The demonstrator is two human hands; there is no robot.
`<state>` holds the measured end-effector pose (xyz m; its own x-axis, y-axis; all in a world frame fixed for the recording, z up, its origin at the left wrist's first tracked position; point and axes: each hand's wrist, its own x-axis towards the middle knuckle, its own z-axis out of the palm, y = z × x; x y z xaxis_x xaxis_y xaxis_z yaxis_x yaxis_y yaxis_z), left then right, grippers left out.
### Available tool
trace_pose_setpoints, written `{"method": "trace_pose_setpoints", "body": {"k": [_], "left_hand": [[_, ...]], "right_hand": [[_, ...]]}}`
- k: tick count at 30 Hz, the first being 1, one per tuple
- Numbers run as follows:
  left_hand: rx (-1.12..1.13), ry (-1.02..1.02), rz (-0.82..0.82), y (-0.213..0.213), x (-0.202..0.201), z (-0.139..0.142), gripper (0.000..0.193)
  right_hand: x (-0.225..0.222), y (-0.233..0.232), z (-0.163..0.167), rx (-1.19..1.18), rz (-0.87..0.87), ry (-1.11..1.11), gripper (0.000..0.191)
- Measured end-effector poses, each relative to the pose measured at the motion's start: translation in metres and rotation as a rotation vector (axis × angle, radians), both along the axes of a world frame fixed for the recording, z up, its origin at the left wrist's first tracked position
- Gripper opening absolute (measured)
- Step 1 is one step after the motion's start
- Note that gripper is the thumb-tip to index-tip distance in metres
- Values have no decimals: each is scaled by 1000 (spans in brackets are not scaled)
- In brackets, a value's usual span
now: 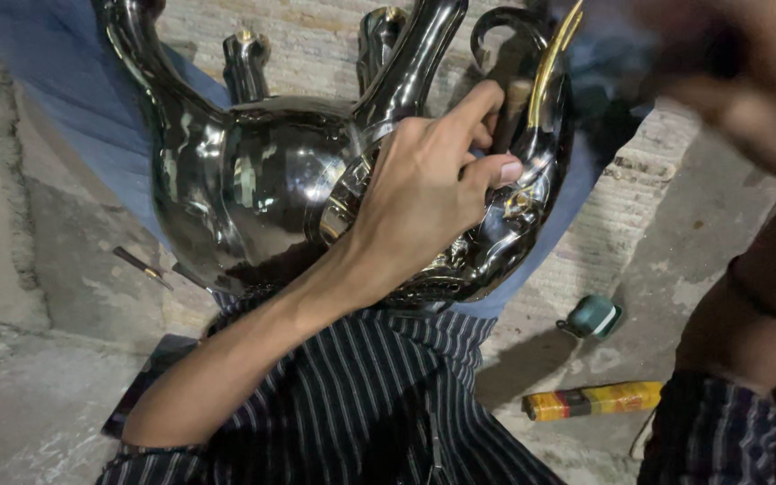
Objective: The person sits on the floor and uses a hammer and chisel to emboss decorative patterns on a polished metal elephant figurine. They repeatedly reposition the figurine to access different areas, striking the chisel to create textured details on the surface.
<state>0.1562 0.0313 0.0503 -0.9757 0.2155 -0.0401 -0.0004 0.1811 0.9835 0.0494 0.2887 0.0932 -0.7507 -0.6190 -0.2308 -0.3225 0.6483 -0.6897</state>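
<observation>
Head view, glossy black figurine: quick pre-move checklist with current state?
1. Left hand on the glossy black figurine: ok, fingers curled over its side.
2. Figurine supported on the striped lap: ok.
3. Gold trim clear of fingers: ok.
4. Right hand grip: cannot tell, blurred at the frame edge.
5. Yellow tube and teal case clear of the work: ok, both on the floor.

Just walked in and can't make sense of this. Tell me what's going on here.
A person sits on a concrete floor with a shiny black glazed elephant-shaped figure lying across the lap, legs up. The left hand presses on the figure's head, pinching a small brush-like stick against it near a gold tusk. The right hand is raised and blurred; its grip is unclear. A yellow tube and a small teal case lie nearby.
</observation>
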Motion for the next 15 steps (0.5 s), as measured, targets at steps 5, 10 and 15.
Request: {"method": "trace_pose_setpoints", "body": {"k": [5,10,15], "left_hand": [[44,-118,-97,0,-5,-2,50],[51,-81,-159,-2,-10,-5,45],[95,-41,-234,-3,-16,-13,37]], "right_hand": [[6,1,7,225,126,86,50],[13,10,4,217,189,122,47],[26,22,-4,90,-108,21,51]]}}
